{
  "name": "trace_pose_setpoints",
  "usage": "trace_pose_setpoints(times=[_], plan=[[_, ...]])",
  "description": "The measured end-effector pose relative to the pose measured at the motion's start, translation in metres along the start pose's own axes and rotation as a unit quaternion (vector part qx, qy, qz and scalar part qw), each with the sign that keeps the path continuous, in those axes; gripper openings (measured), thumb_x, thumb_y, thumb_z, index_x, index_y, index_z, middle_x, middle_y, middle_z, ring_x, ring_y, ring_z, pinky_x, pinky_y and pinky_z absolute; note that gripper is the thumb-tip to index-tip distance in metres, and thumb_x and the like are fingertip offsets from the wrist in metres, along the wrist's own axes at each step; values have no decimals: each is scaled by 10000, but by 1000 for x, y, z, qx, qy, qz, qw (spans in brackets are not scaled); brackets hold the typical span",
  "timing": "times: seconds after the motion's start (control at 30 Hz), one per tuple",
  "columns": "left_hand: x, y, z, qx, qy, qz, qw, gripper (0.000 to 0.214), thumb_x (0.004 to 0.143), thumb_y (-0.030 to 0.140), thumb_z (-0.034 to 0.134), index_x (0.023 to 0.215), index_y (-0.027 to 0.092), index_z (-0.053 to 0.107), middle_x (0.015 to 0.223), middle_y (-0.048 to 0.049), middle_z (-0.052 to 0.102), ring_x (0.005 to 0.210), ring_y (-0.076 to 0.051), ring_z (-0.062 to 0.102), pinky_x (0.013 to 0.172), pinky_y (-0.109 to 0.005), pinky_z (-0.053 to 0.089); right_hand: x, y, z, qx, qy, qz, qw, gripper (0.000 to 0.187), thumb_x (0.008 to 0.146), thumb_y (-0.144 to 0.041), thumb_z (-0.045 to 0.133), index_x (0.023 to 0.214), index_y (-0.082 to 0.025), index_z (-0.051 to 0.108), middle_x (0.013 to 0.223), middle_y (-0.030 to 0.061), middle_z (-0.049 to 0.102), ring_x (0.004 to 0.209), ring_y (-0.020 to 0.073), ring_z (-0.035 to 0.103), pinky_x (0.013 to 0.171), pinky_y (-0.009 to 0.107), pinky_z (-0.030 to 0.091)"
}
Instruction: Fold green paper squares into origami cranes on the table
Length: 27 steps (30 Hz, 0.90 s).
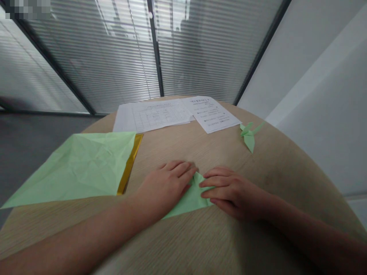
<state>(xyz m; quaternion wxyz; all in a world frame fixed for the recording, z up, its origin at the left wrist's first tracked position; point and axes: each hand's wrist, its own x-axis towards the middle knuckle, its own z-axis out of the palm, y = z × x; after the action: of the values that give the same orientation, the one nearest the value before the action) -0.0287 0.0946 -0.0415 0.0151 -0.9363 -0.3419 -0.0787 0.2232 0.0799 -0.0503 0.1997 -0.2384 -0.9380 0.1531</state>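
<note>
Pressing the folded green paper (190,201) beneath a flattened left hand (169,185) and a loosely spread right hand (236,193), well in from the far edge of the worktop (177,147); possibly creasing crookedly through uneven pressure.

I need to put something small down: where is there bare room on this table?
Bare wood shows between the right hand, folded figure and right table edge; also between the printed sheets, gold strip and left hand. It's crowded at left, by the green sheet, and mid-table, where both hands touch the smaller green piece.
</note>
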Motion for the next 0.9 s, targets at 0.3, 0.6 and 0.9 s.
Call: trace_pose_setpoints(times=[0.3,0.6,0.9], plan=[[2,1,-5,5,-45,51,998,302,961,195,580,1254,185,654,1326,-62,668,1221,-255,599,982,-390,491,-2,8,4,58,49,5,997,153,896,-189,647,1016,-210,739,1095,62,741,1094,205,646,1009,392,474],[1,5,0,-53,-5,19,998,309,967,349,571,1197,176,684,1242,-89,708,1179,-274,616,992,-447,486,-4,14,9,-10,70,121,990,254,811,-197,743,1062,-236,748,1301,108,639,1273,286,530,1078,502,423],[1,8,-4,-53,-28,6,998,332,938,373,611,1195,172,674,1276,-99,687,1197,-298,598,1003,-475,481,-3,9,8,-13,70,129,989,217,842,-217,711,1052,-240,757,1302,113,637,1248,277,560,1074,495,434]])
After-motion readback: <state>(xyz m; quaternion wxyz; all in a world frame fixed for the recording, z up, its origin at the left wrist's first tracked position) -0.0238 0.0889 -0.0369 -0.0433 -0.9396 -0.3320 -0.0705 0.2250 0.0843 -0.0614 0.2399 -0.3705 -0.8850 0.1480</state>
